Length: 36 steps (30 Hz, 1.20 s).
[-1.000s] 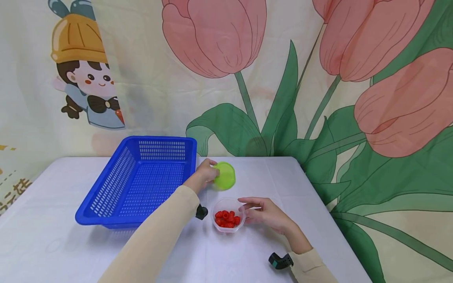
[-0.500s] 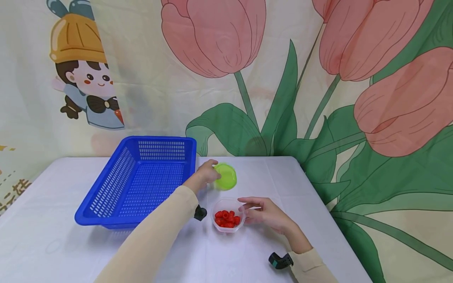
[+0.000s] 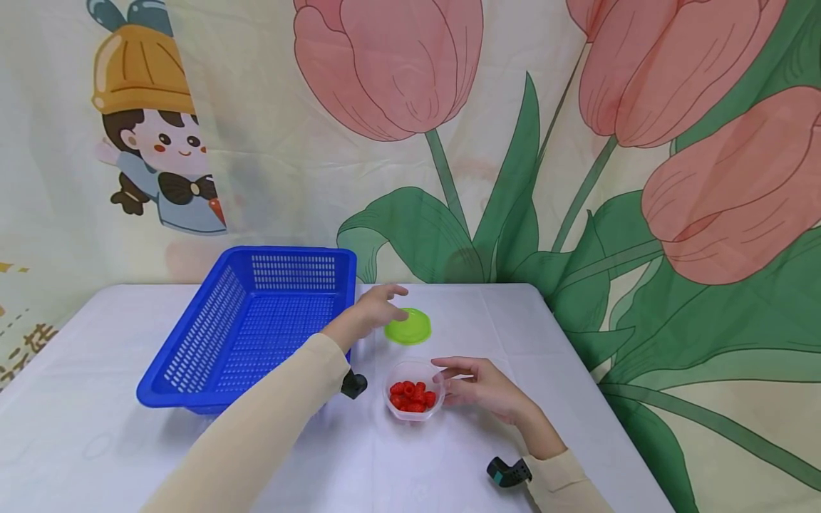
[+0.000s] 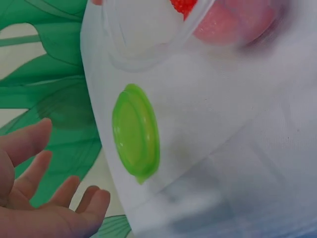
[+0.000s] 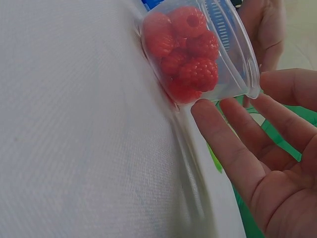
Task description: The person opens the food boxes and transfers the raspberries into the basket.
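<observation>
A clear plastic container (image 3: 399, 374) stands on the table with several red raspberries (image 3: 413, 397) inside; the right wrist view shows the raspberries (image 5: 190, 54) heaped against its wall. My right hand (image 3: 490, 392) is at the container's right side, its fingertips touching the wall and rim, fingers relaxed rather than wrapped round it. A green lid (image 3: 408, 328) lies flat on the table behind the container. Just left of and above the lid, my left hand (image 3: 375, 308) is held with fingers spread and holding nothing. The left wrist view has the lid (image 4: 136, 134) apart from my left hand (image 4: 49, 193).
A blue plastic basket (image 3: 150, 393) with perforated walls stands at the left, close beside my left forearm. White cloth covers the table (image 3: 500, 320). Behind it hangs a backdrop (image 3: 269, 142) printed with tulips and a cartoon figure.
My left hand has let go of the green lid and drawn slightly up and left. The lid, tilted before, now lies flat. My right hand and the container have stayed put.
</observation>
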{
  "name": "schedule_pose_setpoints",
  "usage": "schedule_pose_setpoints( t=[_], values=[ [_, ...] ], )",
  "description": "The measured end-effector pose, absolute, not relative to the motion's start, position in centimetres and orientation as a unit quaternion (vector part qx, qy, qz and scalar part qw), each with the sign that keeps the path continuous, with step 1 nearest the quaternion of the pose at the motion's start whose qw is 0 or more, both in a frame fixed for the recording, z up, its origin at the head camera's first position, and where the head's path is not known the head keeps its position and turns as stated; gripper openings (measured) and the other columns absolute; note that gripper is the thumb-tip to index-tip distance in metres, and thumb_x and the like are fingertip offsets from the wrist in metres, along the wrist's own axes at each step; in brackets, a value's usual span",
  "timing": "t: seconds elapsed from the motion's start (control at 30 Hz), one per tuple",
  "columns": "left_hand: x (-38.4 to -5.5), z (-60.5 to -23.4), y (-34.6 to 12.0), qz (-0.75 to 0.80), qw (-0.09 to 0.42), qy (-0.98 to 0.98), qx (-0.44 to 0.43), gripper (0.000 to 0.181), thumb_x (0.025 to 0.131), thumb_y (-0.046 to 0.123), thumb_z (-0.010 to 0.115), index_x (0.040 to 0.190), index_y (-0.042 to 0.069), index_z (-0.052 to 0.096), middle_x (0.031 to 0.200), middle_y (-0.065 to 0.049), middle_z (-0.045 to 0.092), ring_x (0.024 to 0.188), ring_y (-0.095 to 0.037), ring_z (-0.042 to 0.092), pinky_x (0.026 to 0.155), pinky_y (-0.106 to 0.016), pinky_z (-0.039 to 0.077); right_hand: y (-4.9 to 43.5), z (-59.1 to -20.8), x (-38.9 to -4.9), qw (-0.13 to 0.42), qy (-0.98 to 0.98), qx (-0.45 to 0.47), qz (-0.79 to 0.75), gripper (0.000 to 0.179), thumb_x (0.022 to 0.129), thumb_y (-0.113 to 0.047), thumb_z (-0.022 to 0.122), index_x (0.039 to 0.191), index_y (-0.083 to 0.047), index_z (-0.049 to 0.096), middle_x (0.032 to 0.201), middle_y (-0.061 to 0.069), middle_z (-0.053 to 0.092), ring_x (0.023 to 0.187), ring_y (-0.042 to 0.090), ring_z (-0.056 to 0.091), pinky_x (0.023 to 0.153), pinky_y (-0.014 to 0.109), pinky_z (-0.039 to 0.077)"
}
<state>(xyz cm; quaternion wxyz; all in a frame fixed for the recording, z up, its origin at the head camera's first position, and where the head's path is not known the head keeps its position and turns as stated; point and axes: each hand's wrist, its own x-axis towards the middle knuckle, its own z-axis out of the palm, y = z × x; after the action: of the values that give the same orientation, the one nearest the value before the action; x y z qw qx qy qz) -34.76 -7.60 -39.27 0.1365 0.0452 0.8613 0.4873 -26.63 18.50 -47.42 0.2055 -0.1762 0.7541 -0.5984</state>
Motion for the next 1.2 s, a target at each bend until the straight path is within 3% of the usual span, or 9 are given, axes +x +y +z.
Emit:
schedule_pose_setpoints(
  t=[0.23, 0.63, 0.97, 1.2],
  values=[
    [-33.5, -37.7, -7.6, 0.487, 0.138, 0.856, 0.104, 0.057, 0.100, 0.012, 0.071, 0.155, 0.014, 0.053, 0.163, -0.018, 0.044, 0.150, -0.042, 0.042, 0.120, -0.061, 0.038, 18.6, -47.4, -26.7, 0.208, 0.753, -0.179, -0.598, 0.049, 0.102, -0.013, 0.069, 0.149, -0.002, 0.059, 0.133, 0.024, 0.067, 0.115, 0.027, 0.069, 0.094, 0.047, 0.062],
    [-29.8, -35.7, -8.7, 0.436, 0.125, 0.872, 0.187, 0.061, 0.097, 0.012, 0.076, 0.154, 0.014, 0.053, 0.154, -0.016, 0.055, 0.143, -0.041, 0.053, 0.108, -0.055, 0.053, 18.5, -47.4, -26.7, 0.206, 0.760, -0.180, -0.590, 0.052, 0.102, -0.016, 0.070, 0.150, -0.002, 0.057, 0.132, 0.020, 0.068, 0.115, 0.026, 0.070, 0.094, 0.045, 0.062],
    [-26.2, -36.8, -9.3, 0.382, 0.097, 0.884, 0.251, 0.059, 0.092, 0.005, 0.081, 0.147, 0.013, 0.059, 0.141, -0.013, 0.065, 0.127, -0.035, 0.065, 0.104, -0.047, 0.057, 18.7, -47.7, -26.7, 0.206, 0.759, -0.185, -0.590, 0.052, 0.101, -0.015, 0.071, 0.150, -0.004, 0.058, 0.132, 0.020, 0.067, 0.115, 0.029, 0.071, 0.093, 0.043, 0.062],
    [-24.3, -38.2, -9.5, 0.368, 0.090, 0.882, 0.280, 0.058, 0.089, 0.002, 0.083, 0.142, 0.008, 0.062, 0.135, -0.013, 0.068, 0.120, -0.037, 0.068, 0.101, -0.050, 0.058, 18.7, -47.6, -26.3, 0.203, 0.770, -0.208, -0.568, 0.056, 0.100, -0.015, 0.071, 0.153, -0.009, 0.056, 0.136, 0.020, 0.067, 0.114, 0.030, 0.072, 0.095, 0.038, 0.061]
  ],
)
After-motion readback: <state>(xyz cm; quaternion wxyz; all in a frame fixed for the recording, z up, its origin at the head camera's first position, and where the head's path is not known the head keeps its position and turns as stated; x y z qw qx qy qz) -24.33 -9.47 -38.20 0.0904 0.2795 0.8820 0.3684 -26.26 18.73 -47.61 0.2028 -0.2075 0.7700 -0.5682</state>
